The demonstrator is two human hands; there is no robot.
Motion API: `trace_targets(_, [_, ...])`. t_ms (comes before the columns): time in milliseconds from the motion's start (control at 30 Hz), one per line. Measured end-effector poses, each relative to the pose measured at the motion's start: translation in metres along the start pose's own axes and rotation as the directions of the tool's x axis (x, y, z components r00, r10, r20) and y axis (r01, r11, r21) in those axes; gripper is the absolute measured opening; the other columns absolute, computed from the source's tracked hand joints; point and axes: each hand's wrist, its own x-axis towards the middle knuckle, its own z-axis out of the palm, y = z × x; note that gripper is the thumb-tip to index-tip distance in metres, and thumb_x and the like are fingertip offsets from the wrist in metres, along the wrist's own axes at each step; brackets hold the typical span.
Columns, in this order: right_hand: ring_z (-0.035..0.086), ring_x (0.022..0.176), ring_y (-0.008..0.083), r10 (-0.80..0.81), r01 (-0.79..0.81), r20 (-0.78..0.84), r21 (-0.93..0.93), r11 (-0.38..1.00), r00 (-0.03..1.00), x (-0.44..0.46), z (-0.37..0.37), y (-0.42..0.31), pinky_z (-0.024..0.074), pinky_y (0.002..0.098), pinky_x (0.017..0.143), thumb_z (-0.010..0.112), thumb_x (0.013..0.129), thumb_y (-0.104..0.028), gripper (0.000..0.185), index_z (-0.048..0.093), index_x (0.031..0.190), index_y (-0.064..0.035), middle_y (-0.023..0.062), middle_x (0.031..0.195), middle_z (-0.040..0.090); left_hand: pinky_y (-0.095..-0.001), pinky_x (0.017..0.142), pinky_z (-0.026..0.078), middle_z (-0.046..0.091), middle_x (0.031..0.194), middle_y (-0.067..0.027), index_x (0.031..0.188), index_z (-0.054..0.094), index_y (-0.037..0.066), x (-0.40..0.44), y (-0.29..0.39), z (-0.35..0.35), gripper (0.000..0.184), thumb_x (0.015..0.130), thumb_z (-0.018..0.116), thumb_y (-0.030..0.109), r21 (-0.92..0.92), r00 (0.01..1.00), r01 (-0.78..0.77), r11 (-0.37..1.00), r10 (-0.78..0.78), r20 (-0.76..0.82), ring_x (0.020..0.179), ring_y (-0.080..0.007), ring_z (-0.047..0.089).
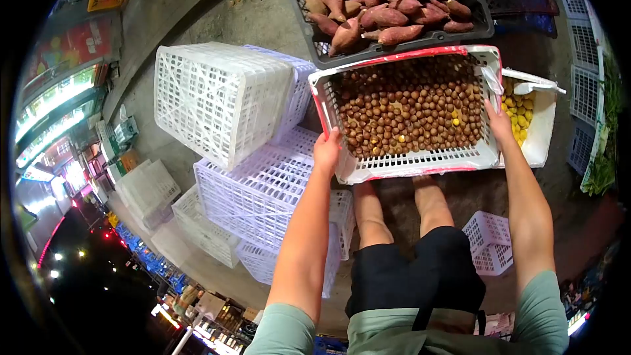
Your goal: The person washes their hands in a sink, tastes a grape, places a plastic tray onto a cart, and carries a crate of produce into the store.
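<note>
A white basket with red tape along its rim (pixel 420 169) is held between my two hands. Many round brown nuts (pixel 407 108) cover its bottom, with a few yellow pieces among them. My left hand (pixel 327 149) is closed on the basket's left side. On the opposite side, my right hand (pixel 499 125) grips the edge near a torn white strip. Just beyond the basket's far rim lies a black crate (pixel 315 49) heaped with reddish sweet potatoes (pixel 391 16).
White and pale purple crates (pixel 197 102) stand stacked at the left. A white box (pixel 544 125) with yellow fruit (pixel 517 115) is on the right. Another small purple crate (pixel 490 240) sits near my legs. Leafy greens (pixel 603 158) lie at the far right.
</note>
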Motion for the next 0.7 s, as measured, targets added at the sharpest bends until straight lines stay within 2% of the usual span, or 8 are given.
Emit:
trace_targets(67, [0.061,0.101,0.0225,-0.058,0.052,-0.051,-0.106,0.993,0.997,-0.033,-0.004,-0.019,0.0438,0.0323,0.090,0.056,0.090,-0.054,0.063,0.055,0.130,-0.0040,0.0153,0.110,0.066,-0.0284,0.065,0.044,0.064,0.085,-0.0022,0.101,0.064,0.003,-0.001,-0.005,-0.011,0.029,0.096,0.057,0.031,0.149,0.999,-0.020,0.989,0.025,-0.034,0.075,-0.0120,0.055])
trace_targets(133, [0.059,0.103,0.0214,-0.218,0.222,-0.093,0.044,0.974,0.972,-0.052,-0.006,0.002,0.0429,0.0318,0.091,0.054,0.093,-0.049,0.064,0.044,0.141,-0.0077,0.0148,0.115,0.064,-0.0294,0.059,0.043,0.062,0.077,-0.0027,0.094,0.063,0.002,-0.012,-0.002,-0.018,0.032,0.097,0.054,0.032,0.340,0.978,-0.197,0.920,0.208,0.005,0.065,-0.0123,0.053])
trace_targets(200, [0.052,0.105,0.0188,-0.097,0.102,-0.072,0.066,0.993,0.993,-0.096,-0.021,0.001,0.0406,0.0300,0.091,0.053,0.095,-0.047,0.067,0.032,0.148,-0.0124,0.0103,0.120,0.056,-0.0288,0.058,0.043,0.060,0.073,-0.0025,0.094,0.061,0.001,-0.041,0.008,-0.028,0.031,0.096,0.055,0.031,0.324,0.964,-0.246,0.914,0.266,-0.019,0.062,-0.0124,0.051])
trace_targets(267, [0.051,0.092,0.0145,0.247,-0.250,0.045,0.083,0.965,0.968,-0.133,-0.046,0.002,0.0417,0.0277,0.084,0.053,0.096,-0.045,0.068,0.026,0.150,-0.0135,0.0064,0.109,0.055,-0.0390,0.068,0.046,0.062,0.077,-0.0178,0.089,0.060,-0.001,-0.078,0.017,-0.046,0.035,0.094,0.054,0.033,0.233,0.976,-0.210,0.949,0.217,-0.004,0.073,-0.0285,0.061])
trace_targets(333, [0.058,0.094,0.0146,0.149,-0.136,-0.025,0.275,0.952,0.989,-0.190,-0.045,-0.029,0.0450,0.0285,0.083,0.054,0.095,-0.046,0.060,0.048,0.135,-0.0010,0.0061,0.108,0.062,-0.0379,0.068,0.045,0.058,0.073,-0.0154,0.092,0.060,0.000,-0.132,0.054,-0.067,0.035,0.092,0.059,0.034,0.289,0.962,-0.260,0.921,0.272,-0.001,0.070,-0.0277,0.057])
trace_targets(467, [0.058,0.091,0.0146,0.234,-0.244,0.068,0.316,0.917,0.970,-0.259,-0.072,-0.046,0.0458,0.0305,0.082,0.061,0.093,-0.040,0.050,0.056,0.122,0.0002,0.0037,0.105,0.062,-0.0372,0.074,0.045,0.057,0.082,-0.0139,0.093,0.061,0.002,-0.226,0.099,-0.122,0.032,0.088,0.066,0.033,0.206,0.968,-0.227,0.952,0.244,-0.063,0.078,-0.0264,0.056])
trace_targets(600, [0.057,0.092,0.0130,0.081,-0.107,0.097,0.307,0.946,0.992,-0.331,-0.067,-0.118,0.0451,0.0302,0.082,0.065,0.091,-0.028,0.040,0.058,0.119,-0.0013,0.0026,0.104,0.062,-0.0384,0.074,0.048,0.063,0.084,-0.0149,0.095,0.062,0.002,-0.299,0.104,-0.195,0.030,0.085,0.069,0.030,0.186,0.960,-0.169,0.968,0.204,-0.190,0.079,-0.0266,0.061])
trace_targets(700, [0.056,0.082,0.0123,-0.132,0.137,0.159,-0.025,0.990,0.979,-0.363,-0.068,-0.188,0.0463,0.0304,0.076,0.066,0.087,-0.024,0.047,0.054,0.126,-0.0002,0.0029,0.094,0.062,-0.0381,0.075,0.050,0.068,0.089,-0.0161,0.100,0.064,0.001,-0.350,0.110,-0.249,0.032,0.084,0.069,0.028,0.244,0.933,-0.056,0.968,0.138,-0.333,0.083,-0.0261,0.066])
